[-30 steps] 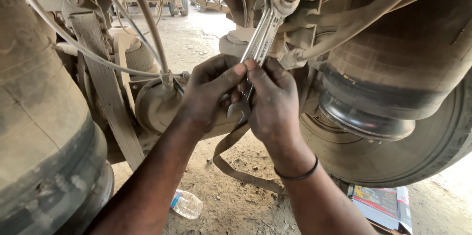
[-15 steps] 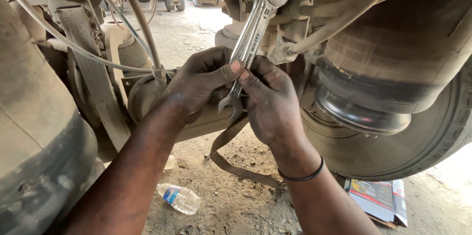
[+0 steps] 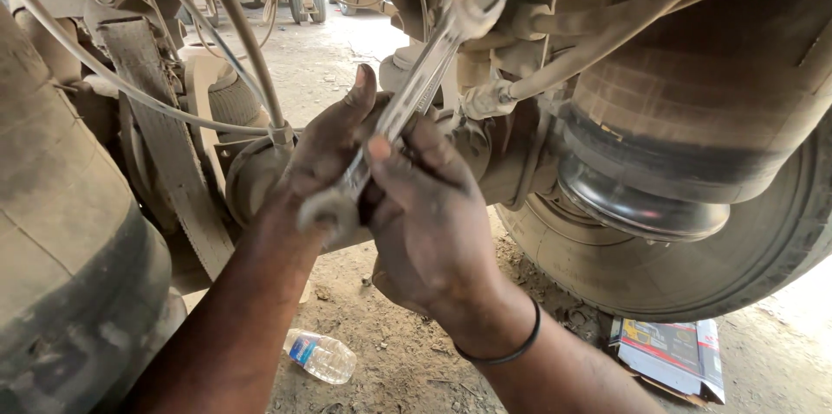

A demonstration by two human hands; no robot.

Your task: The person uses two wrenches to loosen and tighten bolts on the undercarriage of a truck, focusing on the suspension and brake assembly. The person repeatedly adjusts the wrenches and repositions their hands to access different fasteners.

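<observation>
I am under a dusty vehicle. A long silver combination wrench [image 3: 422, 78] slants up from my hands, its open jaw [image 3: 472, 0] set on a fitting under the frame. My left hand [image 3: 322, 158] is wrapped round the wrench's lower end, thumb raised, the ring end showing near the wrist. My right hand [image 3: 426, 215], with a black band on its wrist, grips the shaft just right of it. The two hands touch each other.
A round air spring [image 3: 676, 132] and tyre [image 3: 737, 258] fill the right side. Another tyre [image 3: 69, 249] stands at the left. Hoses and cables [image 3: 247, 50] hang above. On the dirt lie a plastic bottle [image 3: 319, 355] and a flat printed carton [image 3: 666, 355].
Both hands have pulled the wrench's lower end down and to the left, so the shaft leans more. The view has shifted slightly closer.
</observation>
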